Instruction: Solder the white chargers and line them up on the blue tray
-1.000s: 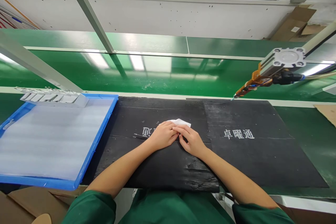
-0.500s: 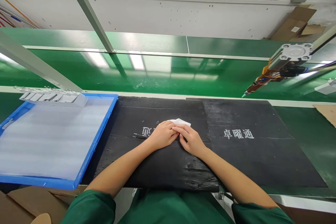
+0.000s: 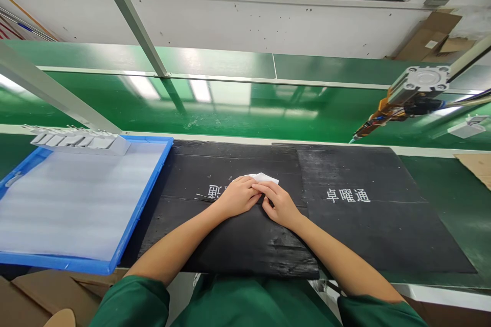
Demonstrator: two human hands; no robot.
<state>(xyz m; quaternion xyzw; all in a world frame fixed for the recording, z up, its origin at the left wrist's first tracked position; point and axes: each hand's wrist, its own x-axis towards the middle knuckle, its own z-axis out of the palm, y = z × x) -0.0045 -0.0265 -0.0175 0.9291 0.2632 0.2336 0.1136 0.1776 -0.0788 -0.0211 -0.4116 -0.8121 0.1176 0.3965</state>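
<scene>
On the black mat in front of me, my left hand [image 3: 241, 196] and my right hand [image 3: 281, 205] meet, fingertips touching and overlapping. Both have curled fingers closed around a thin white piece [image 3: 265, 178] that looks like paper or cloth. Only its far edge shows beyond the fingers; the rest is hidden beneath them. The black mat [image 3: 238, 158] under my hands carries white lettering, partly covered by my left hand.
At left, a blue tray [image 3: 142, 196] lined with a white sheet has a row of white plastic parts [image 3: 82, 142] along its far side. A dispenser-like nozzle device [image 3: 399, 102] hangs at right above the green belt [image 3: 230, 112], near another white part [image 3: 467, 126].
My hands keep practically the same pose on the white piece. The white part on the green belt at right has shifted left and shows more fully.
</scene>
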